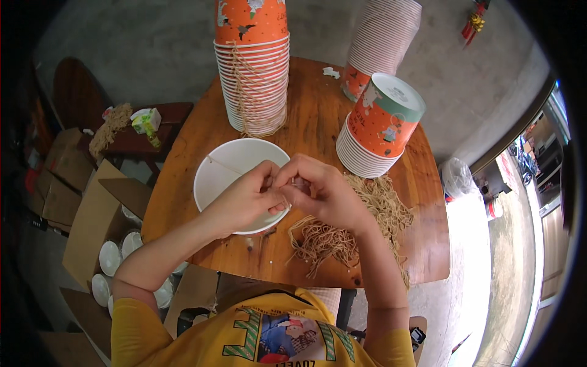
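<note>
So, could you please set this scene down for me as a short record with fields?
Surface: round wooden table
Left hand: over the white paper bowl, fingertips pinched against the right hand's
Right hand: fingertips meeting the left's at the bowl's rim, on something too small to make out
Beside the hands: loose pile of tan strings
Behind: stack of orange bowls with strings hanging down it, tilted orange stack
Floor, left: cardboard box
</note>
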`<state>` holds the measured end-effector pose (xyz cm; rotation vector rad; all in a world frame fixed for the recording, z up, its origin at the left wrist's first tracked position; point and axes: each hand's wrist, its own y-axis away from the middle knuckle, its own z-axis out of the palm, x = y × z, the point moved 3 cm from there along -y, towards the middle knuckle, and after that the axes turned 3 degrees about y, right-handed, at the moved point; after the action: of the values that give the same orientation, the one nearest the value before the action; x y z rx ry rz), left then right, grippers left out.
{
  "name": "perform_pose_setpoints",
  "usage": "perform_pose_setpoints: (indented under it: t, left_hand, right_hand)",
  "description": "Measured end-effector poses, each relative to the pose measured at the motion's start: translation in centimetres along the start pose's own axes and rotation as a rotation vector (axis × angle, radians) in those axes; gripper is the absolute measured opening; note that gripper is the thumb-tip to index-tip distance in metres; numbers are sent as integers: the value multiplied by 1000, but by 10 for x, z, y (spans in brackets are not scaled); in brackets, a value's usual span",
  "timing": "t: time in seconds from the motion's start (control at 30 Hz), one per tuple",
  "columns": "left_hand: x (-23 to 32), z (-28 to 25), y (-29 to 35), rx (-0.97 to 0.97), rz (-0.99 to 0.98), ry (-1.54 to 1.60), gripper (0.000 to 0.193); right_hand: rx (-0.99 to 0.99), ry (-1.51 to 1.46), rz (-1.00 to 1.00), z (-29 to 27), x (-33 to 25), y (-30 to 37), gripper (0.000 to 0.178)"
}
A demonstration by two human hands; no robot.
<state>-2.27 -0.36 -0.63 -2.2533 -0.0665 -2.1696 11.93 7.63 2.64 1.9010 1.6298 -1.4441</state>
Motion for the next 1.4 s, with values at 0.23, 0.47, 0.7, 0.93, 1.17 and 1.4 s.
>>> perform_pose_setpoints:
  t: [0.23,0.47,0.7,0.93,1.17,1.4]
  left_hand:
    - [4,0,2,-58,-175,24,13]
    - [-2,0,-1,-163,-183,193,14]
    - [-5,-2,-5,-127,-203,268,14]
    - [-3,3,-11,-157,-190,254,14]
    - [-1,4,-11,-238,-237,124,12]
    - [14,8,-12,-360,124,-440,9]
  right_hand:
    - [3,-148,155,-3,13,-2,8]
    - [174,-54,137,2,19,3,10]
    - [275,-150,106,0,26,36,13]
    - [322,361,29,11,15,46,14]
    - [348,-236,161,11,31,50,7]
    - [323,-395,199,14,43,54,6]
